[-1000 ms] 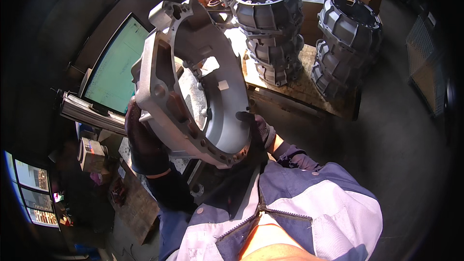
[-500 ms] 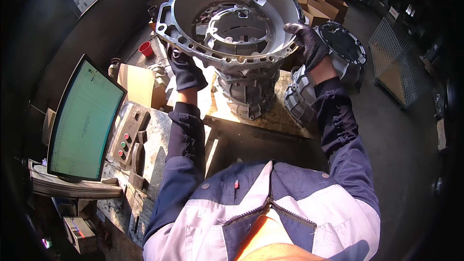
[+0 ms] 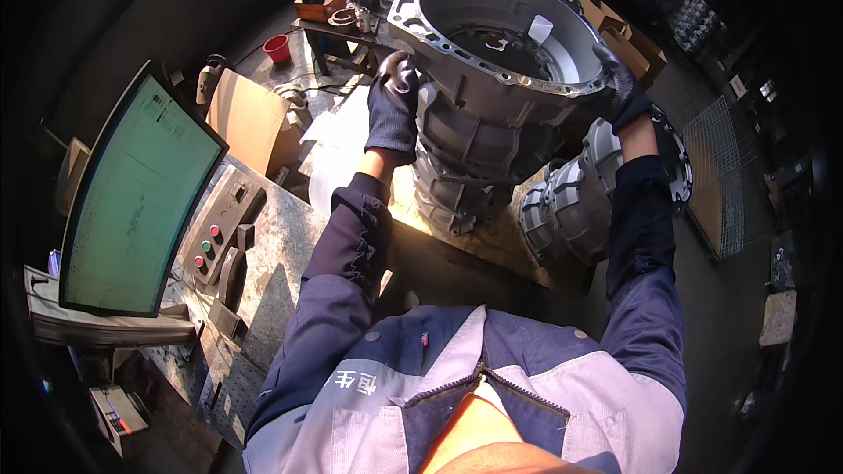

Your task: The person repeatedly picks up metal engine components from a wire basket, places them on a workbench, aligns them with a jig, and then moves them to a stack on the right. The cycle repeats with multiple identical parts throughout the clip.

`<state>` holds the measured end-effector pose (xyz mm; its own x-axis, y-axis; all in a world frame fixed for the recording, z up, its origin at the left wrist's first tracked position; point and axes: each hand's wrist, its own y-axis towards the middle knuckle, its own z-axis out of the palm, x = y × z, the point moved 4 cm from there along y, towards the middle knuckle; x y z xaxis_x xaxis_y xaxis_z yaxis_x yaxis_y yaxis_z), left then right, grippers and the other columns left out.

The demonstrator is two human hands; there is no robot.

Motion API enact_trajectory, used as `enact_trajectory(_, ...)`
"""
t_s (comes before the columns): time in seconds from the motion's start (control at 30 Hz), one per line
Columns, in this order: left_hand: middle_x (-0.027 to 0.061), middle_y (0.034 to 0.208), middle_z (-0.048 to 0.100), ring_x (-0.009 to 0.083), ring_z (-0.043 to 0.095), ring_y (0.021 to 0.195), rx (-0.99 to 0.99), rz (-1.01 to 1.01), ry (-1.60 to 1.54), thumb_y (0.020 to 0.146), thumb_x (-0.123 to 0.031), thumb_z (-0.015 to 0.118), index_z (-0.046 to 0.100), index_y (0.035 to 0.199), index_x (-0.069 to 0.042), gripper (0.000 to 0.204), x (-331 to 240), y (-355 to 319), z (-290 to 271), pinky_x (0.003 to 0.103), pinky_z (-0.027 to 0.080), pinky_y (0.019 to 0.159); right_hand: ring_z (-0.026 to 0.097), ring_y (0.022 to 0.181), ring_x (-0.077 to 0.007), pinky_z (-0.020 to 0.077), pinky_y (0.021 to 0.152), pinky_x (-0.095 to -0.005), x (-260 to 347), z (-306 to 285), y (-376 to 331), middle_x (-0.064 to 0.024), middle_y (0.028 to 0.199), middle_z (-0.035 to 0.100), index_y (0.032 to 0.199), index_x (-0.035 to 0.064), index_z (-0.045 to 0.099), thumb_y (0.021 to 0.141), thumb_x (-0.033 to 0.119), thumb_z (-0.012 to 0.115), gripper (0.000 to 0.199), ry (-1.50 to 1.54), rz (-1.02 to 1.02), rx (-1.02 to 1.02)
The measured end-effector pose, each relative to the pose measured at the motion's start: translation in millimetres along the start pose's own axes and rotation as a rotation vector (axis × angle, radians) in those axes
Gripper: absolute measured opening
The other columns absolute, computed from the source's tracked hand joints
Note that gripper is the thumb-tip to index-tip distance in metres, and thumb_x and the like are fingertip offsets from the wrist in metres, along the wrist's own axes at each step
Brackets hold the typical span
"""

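Observation:
A large grey cast-metal housing, bell-shaped with a bolt-hole flange, sits open side up on a stack of similar housings. My left hand, in a dark glove, grips its left flange edge. My right hand, also gloved, holds its right rim. A small white tag lies inside the housing. A second stack of grey housings stands just right of the first, under my right forearm.
A wooden pallet carries both stacks. At left stand a green-lit monitor, a control box with coloured buttons and a cardboard box. A red cup and small parts lie on a far bench. Wire mesh stands at right.
The housing, held upright close to my chest a second ago, has been turned open side up and lowered forward onto the left stack. Both hands stayed on its rim.

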<state>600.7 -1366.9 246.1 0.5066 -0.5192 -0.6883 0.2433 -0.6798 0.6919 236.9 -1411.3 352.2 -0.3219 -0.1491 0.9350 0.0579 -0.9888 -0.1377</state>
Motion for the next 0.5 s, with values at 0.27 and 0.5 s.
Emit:
enact_trajectory(0.27, 0.0113, 0.090, 0.068, 0.0190, 0.062, 0.080, 0.353, -0.836, -0.062, 0.096, -0.025, 0.055, 0.066, 0.105, -0.004, 0.025, -56, -317, -130, 0.034, 0.049, 0.077, 0.065, 0.104, -0.0306, 0.0549, 0.091, -0.0376, -170, -86, -69, -0.0171, 0.117, 0.065, 0.123, -0.0037, 0.060, 0.099, 0.026, 0.047, 0.040, -0.008, -0.414, -0.133)
enact_trajectory(0.5, 0.0194, 0.090, 0.070, 0.0396, 0.066, 0.087, 0.080, -1.420, 0.756, 0.083, -0.035, 0.061, 0.072, 0.089, -0.007, 0.031, -196, -671, -245, 0.046, 0.052, 0.078, 0.064, 0.070, -0.0229, 0.0545, 0.068, -0.0364, -468, 39, -233, -0.0105, 0.081, 0.069, 0.091, 0.0037, 0.060, 0.098, 0.031, 0.055, 0.028, -0.504, 0.400, 0.495)
